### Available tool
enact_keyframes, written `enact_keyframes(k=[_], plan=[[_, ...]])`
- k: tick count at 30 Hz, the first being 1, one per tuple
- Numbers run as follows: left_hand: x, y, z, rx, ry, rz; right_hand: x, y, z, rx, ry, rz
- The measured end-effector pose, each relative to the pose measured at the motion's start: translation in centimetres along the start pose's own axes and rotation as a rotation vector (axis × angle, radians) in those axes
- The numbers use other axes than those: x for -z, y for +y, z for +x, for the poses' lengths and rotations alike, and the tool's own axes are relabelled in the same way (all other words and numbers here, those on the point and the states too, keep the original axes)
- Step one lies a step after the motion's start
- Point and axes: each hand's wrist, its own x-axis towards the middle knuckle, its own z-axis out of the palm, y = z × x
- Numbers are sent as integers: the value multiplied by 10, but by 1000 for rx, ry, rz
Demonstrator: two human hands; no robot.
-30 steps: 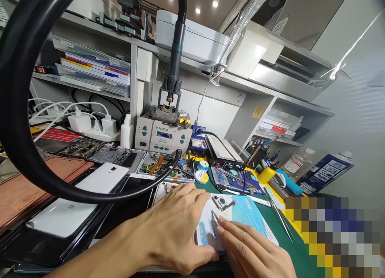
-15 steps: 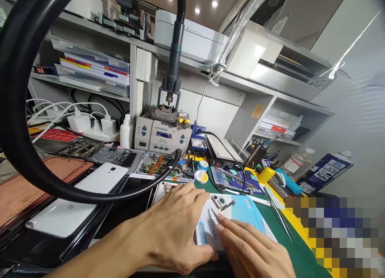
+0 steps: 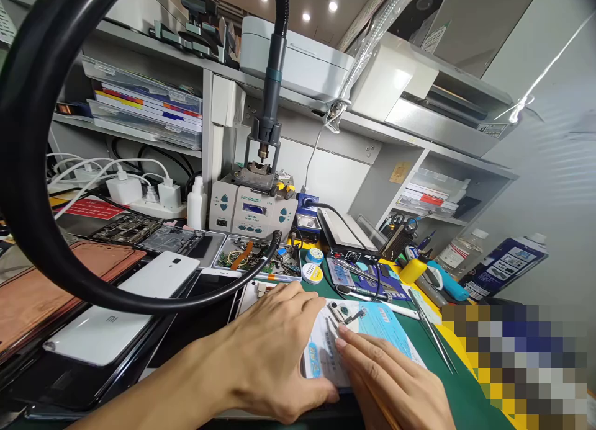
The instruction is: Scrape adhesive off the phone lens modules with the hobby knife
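A white and light-blue sheet [image 3: 386,331] lies on the green mat [image 3: 460,396], with small dark phone parts [image 3: 347,313] on its far end. My left hand [image 3: 270,349] covers the sheet's left side, fingers curved over its top and thumb pinching its near edge. My right hand [image 3: 391,380] lies flat on the sheet with fingers stretched and together, the index tip touching a thin dark part beside the others. What lies under either palm is hidden.
A thick black hose [image 3: 28,188] loops across the left. A hot-air station [image 3: 254,210] stands at the back, with a parts tray [image 3: 254,259] before it. White phone backs [image 3: 125,306] lie left. Tweezers [image 3: 433,331], solder tins [image 3: 311,272] and a yellow bottle [image 3: 412,270] sit right.
My right hand's fingertips have crept slightly forward over the sheet toward the small parts. My left hand has stayed in place.
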Motion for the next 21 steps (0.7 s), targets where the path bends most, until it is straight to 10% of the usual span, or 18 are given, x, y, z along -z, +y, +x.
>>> enact_keyframes(k=[21], plan=[[0, 0, 1, -17, 24, 19, -3, 8, -10, -60, 1, 94]])
